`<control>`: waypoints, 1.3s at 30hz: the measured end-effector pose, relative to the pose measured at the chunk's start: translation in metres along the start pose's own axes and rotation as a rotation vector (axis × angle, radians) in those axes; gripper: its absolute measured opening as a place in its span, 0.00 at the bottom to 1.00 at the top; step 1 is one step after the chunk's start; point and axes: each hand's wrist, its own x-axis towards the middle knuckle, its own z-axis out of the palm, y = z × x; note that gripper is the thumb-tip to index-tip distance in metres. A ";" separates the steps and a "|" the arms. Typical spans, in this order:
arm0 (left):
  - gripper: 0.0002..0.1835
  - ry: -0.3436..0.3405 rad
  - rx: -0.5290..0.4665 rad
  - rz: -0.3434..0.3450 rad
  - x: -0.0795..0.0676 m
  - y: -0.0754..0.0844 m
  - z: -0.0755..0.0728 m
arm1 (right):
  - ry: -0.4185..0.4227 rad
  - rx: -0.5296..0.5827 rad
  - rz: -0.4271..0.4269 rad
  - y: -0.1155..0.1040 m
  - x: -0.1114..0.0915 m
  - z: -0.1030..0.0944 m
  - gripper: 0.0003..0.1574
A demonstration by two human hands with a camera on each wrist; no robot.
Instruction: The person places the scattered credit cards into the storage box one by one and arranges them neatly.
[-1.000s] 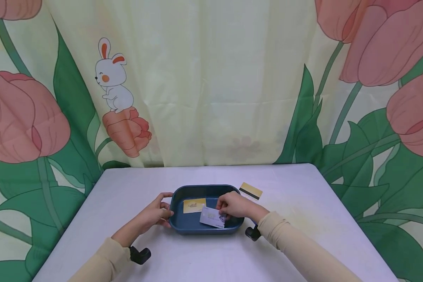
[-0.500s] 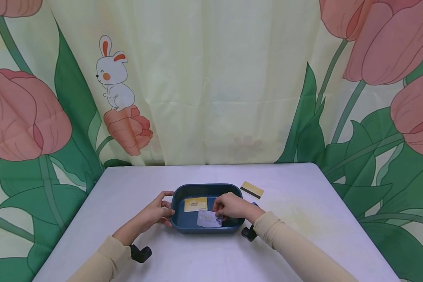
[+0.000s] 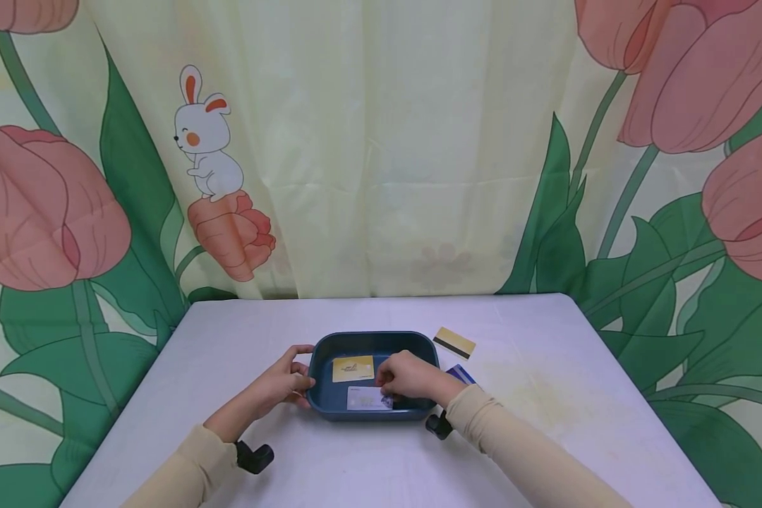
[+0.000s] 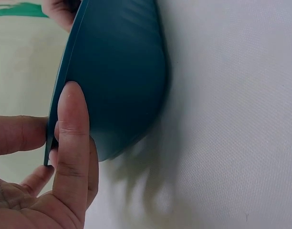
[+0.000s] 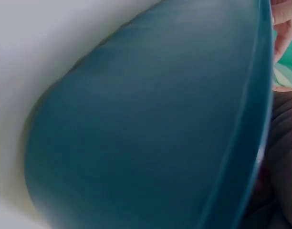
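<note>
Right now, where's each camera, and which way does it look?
Head: on the head, looking forward and down at the blue dish; left hand, right hand and sleeves show.
Left wrist: on that wrist, facing the dish's outer wall; left hand shows.
Right wrist: on that wrist, facing outer wall too; a hand shows, unclear which.
Head and left wrist share the left hand.

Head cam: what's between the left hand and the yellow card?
The tray's left wall, gripped by the left hand, then a bare strip of tray floor up to the yellow card. Shows in the head view.
</note>
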 end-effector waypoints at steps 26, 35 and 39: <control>0.38 0.011 -0.007 -0.007 0.002 -0.001 0.000 | -0.039 -0.124 -0.022 -0.014 0.008 0.013 0.13; 0.38 0.006 -0.014 0.001 0.003 -0.002 0.000 | -0.053 -0.215 -0.035 -0.016 0.011 0.018 0.14; 0.38 0.007 -0.016 -0.001 0.003 -0.003 -0.001 | -0.052 -0.230 -0.041 -0.015 0.012 0.019 0.14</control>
